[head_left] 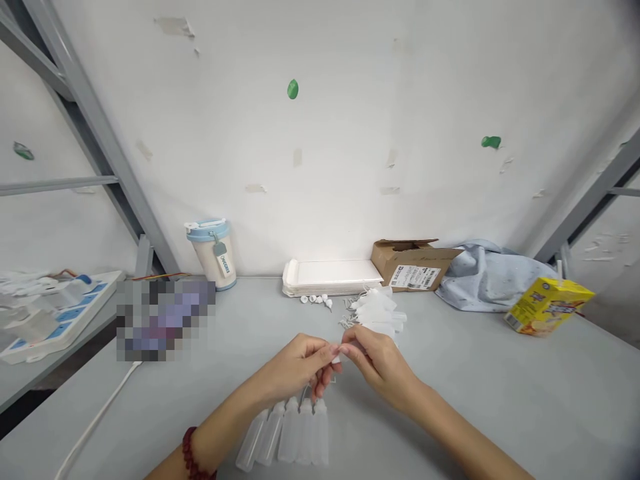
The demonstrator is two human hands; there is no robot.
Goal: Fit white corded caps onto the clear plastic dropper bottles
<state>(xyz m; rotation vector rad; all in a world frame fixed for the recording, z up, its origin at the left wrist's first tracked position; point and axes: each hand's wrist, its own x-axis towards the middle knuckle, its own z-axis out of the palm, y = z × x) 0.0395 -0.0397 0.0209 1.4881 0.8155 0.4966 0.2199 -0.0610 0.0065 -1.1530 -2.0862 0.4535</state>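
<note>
My left hand [313, 363] is closed, thumb and finger pinching a small white piece [337, 359] that is mostly hidden by the fingers. The fingertips of my right hand [373, 357] pinch together at the same spot and touch it from the other side. Below my left hand several translucent plastic bottles [293, 437] lie side by side in a row, necks pointing away from me. Just beyond my right hand is a pile of white bottles with thin strings [376, 310]. Several small white caps [314, 299] sit farther back on the table.
At the wall stand a stack of flat white boxes [335, 273], an opened cardboard box [415, 267], a bluish cloth [493, 277] and a lidded cup [214, 257]. A yellow drink carton [547, 307] is at right; a white cable [95, 423] and power strip [65, 313] are at left.
</note>
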